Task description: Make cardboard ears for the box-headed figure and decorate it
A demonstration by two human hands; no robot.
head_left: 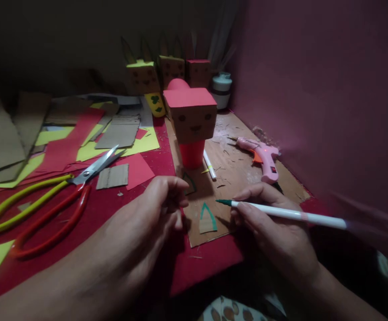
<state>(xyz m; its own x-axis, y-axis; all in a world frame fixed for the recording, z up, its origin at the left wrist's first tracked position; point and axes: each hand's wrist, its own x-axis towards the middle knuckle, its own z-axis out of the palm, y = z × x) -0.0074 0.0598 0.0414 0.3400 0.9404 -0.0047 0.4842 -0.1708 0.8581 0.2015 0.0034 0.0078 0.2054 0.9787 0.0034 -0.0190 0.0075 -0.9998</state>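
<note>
My right hand (277,236) grips a white marker (263,209) with a green tip pointing left, just above a small triangular cardboard piece (207,222) edged in green. That piece lies flat on a cardboard sheet (234,156). My left hand (147,218) rests to the left of it, fingers loosely curled and apart, with nothing visible in them. Close to its fingertips lies a second green-edged triangle (189,183), partly hidden by the hand. Behind both pieces stands a box-headed cardboard figure (194,125) with a drawn face, pink top and red body.
Large scissors (85,174) with yellow and red handles lie open on the left among coloured paper (60,147) and cardboard scraps (120,129). A pink glue gun (260,154) sits right, by the wall. Behind are more box-headed figures (143,78) and a jar (221,89).
</note>
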